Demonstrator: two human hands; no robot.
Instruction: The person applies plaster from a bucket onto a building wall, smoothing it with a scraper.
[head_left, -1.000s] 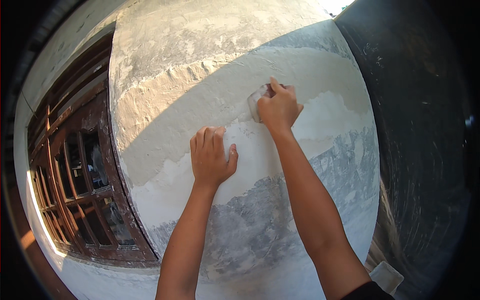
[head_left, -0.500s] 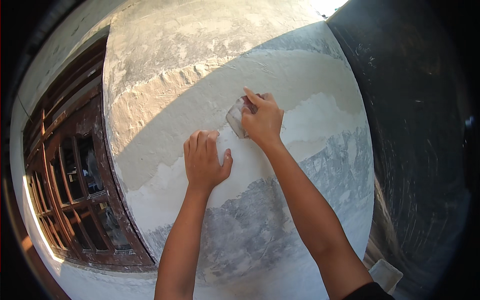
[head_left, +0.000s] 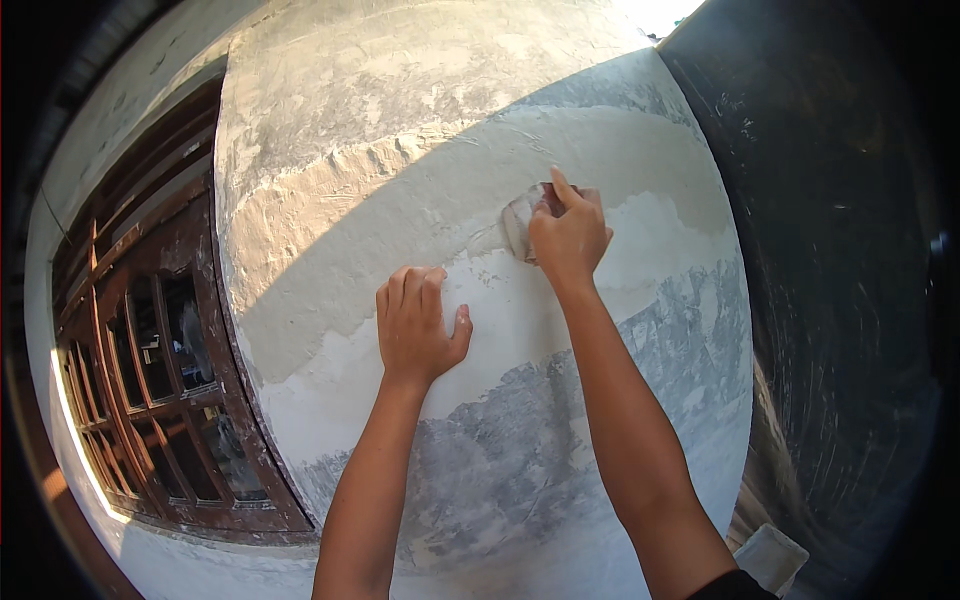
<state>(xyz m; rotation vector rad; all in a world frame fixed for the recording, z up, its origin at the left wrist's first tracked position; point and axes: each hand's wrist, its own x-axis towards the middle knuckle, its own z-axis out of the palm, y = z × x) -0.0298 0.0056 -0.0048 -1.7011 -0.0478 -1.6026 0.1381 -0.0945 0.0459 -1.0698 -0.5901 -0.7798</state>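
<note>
- Against a rough plastered wall point(head_left: 600, 400), beside a window: two bare hands at work, forearms rising from the lower edge.
- Right hand point(head_left: 571, 235): gripping a putty-smeared scraper point(head_left: 517, 222), fingers wrapped round it, index finger extended upward. Dark sleeve point(head_left: 738, 586) at the lower end of that arm.
- Scraper: at the wall face, up and right of the left hand, near the border between the beige and white coats. Broad pale blade points left of the fist; a dark reddish part shows by the fingers.
- Left hand point(head_left: 415, 325): open, back toward the camera, fingers bent and close together, thumb held apart. Pale smudge on the thumb. Palm hidden; cannot tell how firmly it meets the wall.
- Wall surface: beige coat point(head_left: 400, 225) across the middle, ridged along its upper border; smoother white coat point(head_left: 330, 390) beneath; mottled grey patch point(head_left: 490, 460) lower down.
- Light: sun on the upper wall; shadow edge slants up to the right. Both hands in shade.
- Left side: brown wooden window point(head_left: 140, 405), paned, slatted above, frame scuffed with pale marks.
- Right side: large dark panel point(head_left: 840, 250), streaked and scratched. Pale, angular object point(head_left: 772, 557) near its foot, kind unclear.
</note>
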